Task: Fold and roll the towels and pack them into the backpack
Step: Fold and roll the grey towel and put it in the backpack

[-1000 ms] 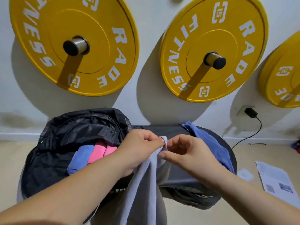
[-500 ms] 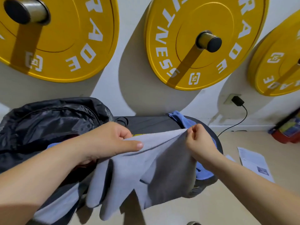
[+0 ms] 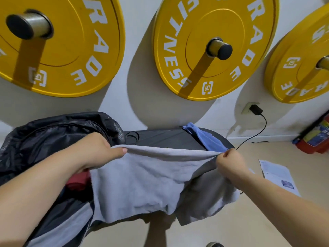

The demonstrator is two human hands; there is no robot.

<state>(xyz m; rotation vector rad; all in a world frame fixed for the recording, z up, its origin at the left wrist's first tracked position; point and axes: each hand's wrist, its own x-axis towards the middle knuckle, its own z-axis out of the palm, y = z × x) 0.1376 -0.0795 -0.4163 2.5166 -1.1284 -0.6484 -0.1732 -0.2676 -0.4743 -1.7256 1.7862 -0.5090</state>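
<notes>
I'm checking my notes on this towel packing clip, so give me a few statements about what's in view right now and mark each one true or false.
1. The left hand and right hand both grip the top edge of the grey towel, which is spread between them. True.
2. The blue towel is packed inside the backpack. False: it lies on the dark pad beside the backpack.
3. Yellow weight plates hang on the wall. True.
4. The paper sheet lies on the dark pad. False: it lies on the floor at the right.
</notes>
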